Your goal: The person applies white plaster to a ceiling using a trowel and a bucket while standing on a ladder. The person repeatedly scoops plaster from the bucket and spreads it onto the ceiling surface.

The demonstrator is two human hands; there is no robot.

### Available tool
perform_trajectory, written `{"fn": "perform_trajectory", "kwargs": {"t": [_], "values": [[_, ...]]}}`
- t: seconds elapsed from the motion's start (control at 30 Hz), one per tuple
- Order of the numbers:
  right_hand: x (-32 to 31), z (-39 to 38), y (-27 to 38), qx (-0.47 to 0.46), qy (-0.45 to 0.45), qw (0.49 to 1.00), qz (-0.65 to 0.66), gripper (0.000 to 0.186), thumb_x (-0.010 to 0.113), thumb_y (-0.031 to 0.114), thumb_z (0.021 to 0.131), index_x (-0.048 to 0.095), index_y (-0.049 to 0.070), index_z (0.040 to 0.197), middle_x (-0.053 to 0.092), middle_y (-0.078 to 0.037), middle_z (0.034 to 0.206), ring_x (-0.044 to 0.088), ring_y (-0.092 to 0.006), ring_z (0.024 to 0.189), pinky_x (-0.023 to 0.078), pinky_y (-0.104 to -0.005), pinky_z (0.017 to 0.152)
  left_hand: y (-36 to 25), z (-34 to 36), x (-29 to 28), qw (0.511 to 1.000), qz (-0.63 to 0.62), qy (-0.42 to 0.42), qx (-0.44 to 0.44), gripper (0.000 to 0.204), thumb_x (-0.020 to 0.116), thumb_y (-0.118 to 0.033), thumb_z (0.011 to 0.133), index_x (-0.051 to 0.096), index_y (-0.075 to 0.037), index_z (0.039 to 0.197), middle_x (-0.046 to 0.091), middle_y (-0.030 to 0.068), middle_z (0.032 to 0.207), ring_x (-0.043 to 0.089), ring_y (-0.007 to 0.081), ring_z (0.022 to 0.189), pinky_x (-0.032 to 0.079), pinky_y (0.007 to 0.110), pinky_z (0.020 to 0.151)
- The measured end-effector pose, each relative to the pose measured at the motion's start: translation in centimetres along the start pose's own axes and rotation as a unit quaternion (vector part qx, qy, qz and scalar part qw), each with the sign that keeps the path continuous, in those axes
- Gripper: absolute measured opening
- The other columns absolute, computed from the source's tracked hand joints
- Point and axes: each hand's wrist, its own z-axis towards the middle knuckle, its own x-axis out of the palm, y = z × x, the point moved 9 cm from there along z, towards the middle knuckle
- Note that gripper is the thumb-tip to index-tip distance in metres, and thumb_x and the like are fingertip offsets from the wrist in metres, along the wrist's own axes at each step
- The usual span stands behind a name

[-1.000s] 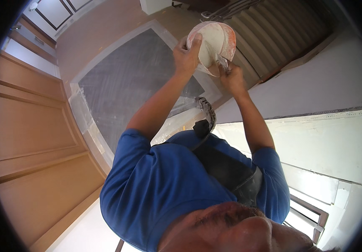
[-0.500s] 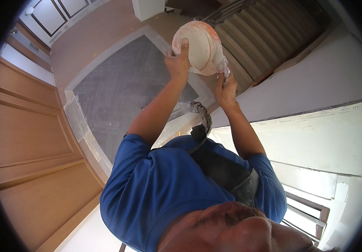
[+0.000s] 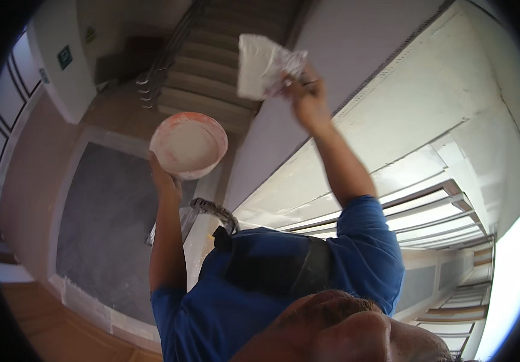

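One bowl (image 3: pixel 192 116) of white paste (image 3: pixel 189 145) sits toward ten o'clock, held at its side by the left hand (image 3: pixel 164 176); toward twelve, the right hand (image 3: pixel 308 99) clasps one coated scraper (image 3: pixel 257 66). Carrying paste seems the step in hand; the next move calls for a level scraper.

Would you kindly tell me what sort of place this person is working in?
Probably a building interior under renovation: there is a brown-grey staircase, the left hand holds a round, orange-rimmed bowl of whitish paste, and the right hand holds a flat, white-coated blade.
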Motion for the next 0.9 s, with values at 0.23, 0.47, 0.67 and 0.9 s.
{"fn": "perform_trajectory", "kwargs": {"t": [0.23, 0.47, 0.67, 0.9], "values": [[-9.5, 8.1, 16.9, -0.411, 0.084, 0.650, -0.634, 0.050, 0.059, -0.013, 0.072, 0.070, 0.008, 0.116, 0.068, -0.007, 0.127, 0.058, -0.0314, 0.126, 0.040, -0.0444, 0.113, 8.8, -0.6, 2.2, 0.928, 0.273, 0.162, -0.198, 0.082, 0.036, -0.068, 0.100, 0.055, 0.003, 0.136, 0.064, 0.0192, 0.126, 0.063, 0.0281, 0.112, 0.050, 0.039, 0.091], [-21.2, 12.9, 18.5, -0.281, 0.107, 0.509, -0.806, 0.050, 0.051, -0.014, 0.083, 0.068, 0.012, 0.123, 0.062, -0.004, 0.137, 0.050, -0.0269, 0.135, 0.039, -0.0423, 0.117, 11.2, -2.0, 3.5, 0.816, 0.490, 0.308, 0.014, 0.083, 0.035, -0.067, 0.098, 0.055, 0.006, 0.133, 0.058, 0.0342, 0.127, 0.053, 0.0460, 0.126, 0.039, 0.043, 0.107], [-23.9, 13.0, 18.1, -0.256, 0.129, 0.451, -0.845, 0.041, 0.052, -0.014, 0.080, 0.070, 0.012, 0.106, 0.063, -0.005, 0.133, 0.049, -0.0275, 0.136, 0.038, -0.0429, 0.116, 12.4, -3.2, 2.1, 0.797, 0.505, 0.324, -0.073, 0.084, 0.043, -0.070, 0.094, 0.057, 0.006, 0.128, 0.063, 0.0319, 0.120, 0.058, 0.0449, 0.120, 0.042, 0.044, 0.103], [-20.0, 11.6, 17.0, -0.145, 0.136, 0.324, -0.925, 0.019, 0.058, -0.002, 0.081, 0.071, 0.010, 0.090, 0.068, -0.007, 0.114, 0.060, -0.0253, 0.117, 0.045, -0.0417, 0.102, 11.1, -3.4, 2.6, 0.802, 0.500, 0.326, -0.039, 0.078, 0.047, -0.066, 0.095, 0.063, 0.006, 0.118, 0.066, 0.0301, 0.114, 0.062, 0.0420, 0.114, 0.044, 0.044, 0.099]]}}
